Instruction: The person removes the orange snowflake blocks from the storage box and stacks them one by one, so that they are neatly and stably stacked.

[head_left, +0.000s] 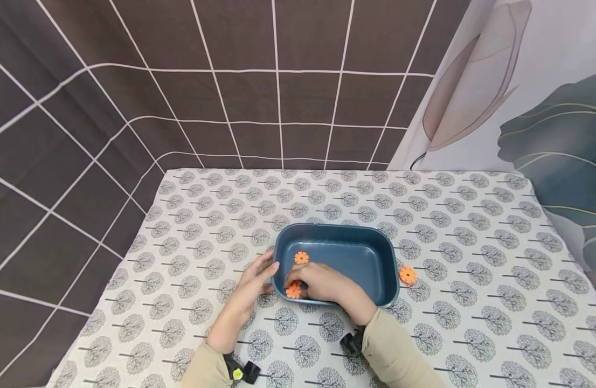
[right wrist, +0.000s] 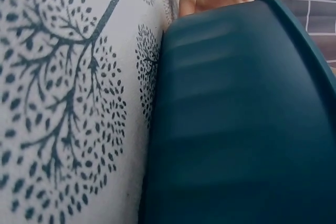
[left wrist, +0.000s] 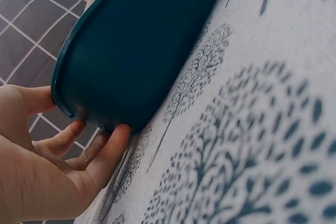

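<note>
A dark blue plastic basin (head_left: 361, 229) stands on the tablecloth. My left hand (head_left: 253, 283) holds its left end: the thumb reaches over the rim, and the other fingertips press the outer wall, as the left wrist view shows. Reaching into the basin over its near wall, my right hand (head_left: 319, 281) has its fingers curled down around an orange notched disc (head_left: 293, 291) in the near left corner. Part of that disc is hidden by the fingers. Another orange notched disc (head_left: 301, 257) lies farther back on the basin floor. The right wrist view shows mainly the basin's outer wall (right wrist: 236, 108).
Just outside the basin's right end, an orange notched piece (head_left: 407, 275) lies on the tree-print tablecloth (head_left: 472, 237). A dark gridded curtain (head_left: 240, 97) hangs behind and to the left, with a leaf-patterned curtain (head_left: 560, 134) at the right.
</note>
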`<state>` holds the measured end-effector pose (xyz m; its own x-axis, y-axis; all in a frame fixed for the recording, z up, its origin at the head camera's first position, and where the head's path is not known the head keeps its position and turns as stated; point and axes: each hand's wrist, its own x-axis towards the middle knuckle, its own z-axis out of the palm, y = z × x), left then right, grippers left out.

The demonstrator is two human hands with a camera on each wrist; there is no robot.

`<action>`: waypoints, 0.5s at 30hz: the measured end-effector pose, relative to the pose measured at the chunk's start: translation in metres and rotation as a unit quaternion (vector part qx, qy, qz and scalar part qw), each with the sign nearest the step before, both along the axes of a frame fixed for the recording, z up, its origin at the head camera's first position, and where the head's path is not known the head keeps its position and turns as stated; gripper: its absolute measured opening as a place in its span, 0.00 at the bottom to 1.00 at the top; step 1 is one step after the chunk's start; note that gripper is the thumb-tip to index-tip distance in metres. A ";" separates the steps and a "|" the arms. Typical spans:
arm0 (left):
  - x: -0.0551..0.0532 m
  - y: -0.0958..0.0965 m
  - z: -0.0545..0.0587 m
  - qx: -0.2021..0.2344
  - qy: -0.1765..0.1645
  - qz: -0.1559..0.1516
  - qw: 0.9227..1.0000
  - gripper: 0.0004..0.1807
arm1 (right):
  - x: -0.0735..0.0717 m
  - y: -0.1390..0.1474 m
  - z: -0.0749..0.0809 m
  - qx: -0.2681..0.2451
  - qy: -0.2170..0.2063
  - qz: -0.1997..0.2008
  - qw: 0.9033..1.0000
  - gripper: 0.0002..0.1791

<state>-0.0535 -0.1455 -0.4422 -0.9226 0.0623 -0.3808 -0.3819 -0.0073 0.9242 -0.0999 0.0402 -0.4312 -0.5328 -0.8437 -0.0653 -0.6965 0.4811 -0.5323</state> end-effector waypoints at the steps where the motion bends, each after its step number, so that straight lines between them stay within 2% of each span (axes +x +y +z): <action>1: 0.000 0.000 0.000 0.000 0.001 -0.001 1.000 0.31 | 0.000 0.000 0.000 0.001 0.001 0.000 1.000 0.18; 15: 0.000 -0.002 -0.001 0.003 0.001 -0.003 1.000 0.33 | 0.001 -0.002 0.004 0.036 0.028 0.024 0.999 0.15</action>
<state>-0.0536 -0.1471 -0.4436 -0.9232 0.0696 -0.3780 -0.3796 -0.0106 0.9251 -0.0991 0.0381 -0.4275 -0.4961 -0.8627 -0.0978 -0.7475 0.4817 -0.4574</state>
